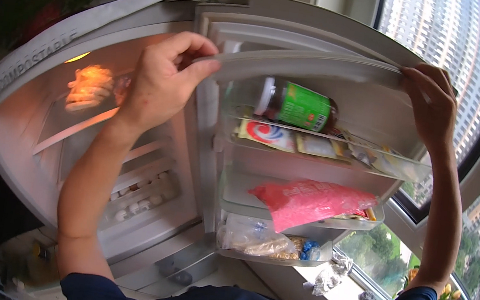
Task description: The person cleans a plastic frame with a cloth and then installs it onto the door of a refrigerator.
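A pale translucent flap cover [313,66] spans the top of the open fridge door, raised at an angle. My left hand [167,75] pinches its left end between thumb and fingers. At the other end, my right hand [432,100] grips the cover with bent fingers. Just below lies a jar [305,106] on its side, with a white lid and green label. Flat packets [267,134] rest under it in the clear door shelf [415,170]. Neither hand touches the jar or packets.
Lower door shelves hold a pink plastic bag [312,202] and clear bags of food [258,238]. Inside the lit fridge [182,166] at left are a bagged item [90,89] and several pale round things [143,204]. A window [447,32] and yellow flowers [445,295] stand at right.
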Available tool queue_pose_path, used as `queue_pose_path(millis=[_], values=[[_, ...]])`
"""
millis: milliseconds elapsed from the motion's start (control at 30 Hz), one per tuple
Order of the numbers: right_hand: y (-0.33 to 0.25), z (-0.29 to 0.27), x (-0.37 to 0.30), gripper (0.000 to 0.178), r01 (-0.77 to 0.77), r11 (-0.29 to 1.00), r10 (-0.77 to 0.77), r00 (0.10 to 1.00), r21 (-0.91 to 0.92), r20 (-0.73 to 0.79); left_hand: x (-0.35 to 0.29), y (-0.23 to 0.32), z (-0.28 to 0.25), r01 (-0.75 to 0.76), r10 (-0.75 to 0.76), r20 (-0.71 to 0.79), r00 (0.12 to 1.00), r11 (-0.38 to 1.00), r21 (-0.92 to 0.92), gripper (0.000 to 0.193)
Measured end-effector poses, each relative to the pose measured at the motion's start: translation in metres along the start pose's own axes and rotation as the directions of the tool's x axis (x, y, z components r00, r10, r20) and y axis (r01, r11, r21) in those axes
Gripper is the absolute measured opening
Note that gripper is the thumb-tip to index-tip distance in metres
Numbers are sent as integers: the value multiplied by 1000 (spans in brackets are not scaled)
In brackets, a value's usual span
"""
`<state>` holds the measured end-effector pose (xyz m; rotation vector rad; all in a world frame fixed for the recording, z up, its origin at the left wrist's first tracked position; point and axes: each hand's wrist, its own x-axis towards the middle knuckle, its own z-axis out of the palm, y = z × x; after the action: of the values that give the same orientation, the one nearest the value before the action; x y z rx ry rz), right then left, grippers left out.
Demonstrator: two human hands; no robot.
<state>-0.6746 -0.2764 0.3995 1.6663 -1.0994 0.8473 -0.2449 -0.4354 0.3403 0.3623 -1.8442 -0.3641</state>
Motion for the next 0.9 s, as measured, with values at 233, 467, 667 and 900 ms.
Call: queue_pose_path(millis=[233,467,667,900], values=[[-4,2,8,16,-54,998,54,999,32,6,39,-16,9,-179,181,-294,939,983,34,22],[-4,0,18,13,-130,988,133,991,-79,25,52,-28,15,-271,385,-332,861,900,341,21],[25,10,29,66,-159,987,161,981,-30,107,62,-39,17,-355,540,-346,767,807,472,25],[16,13,43,54,-394,890,295,882,229,369,59,-46,23,-271,474,-428,769,849,453,42]])
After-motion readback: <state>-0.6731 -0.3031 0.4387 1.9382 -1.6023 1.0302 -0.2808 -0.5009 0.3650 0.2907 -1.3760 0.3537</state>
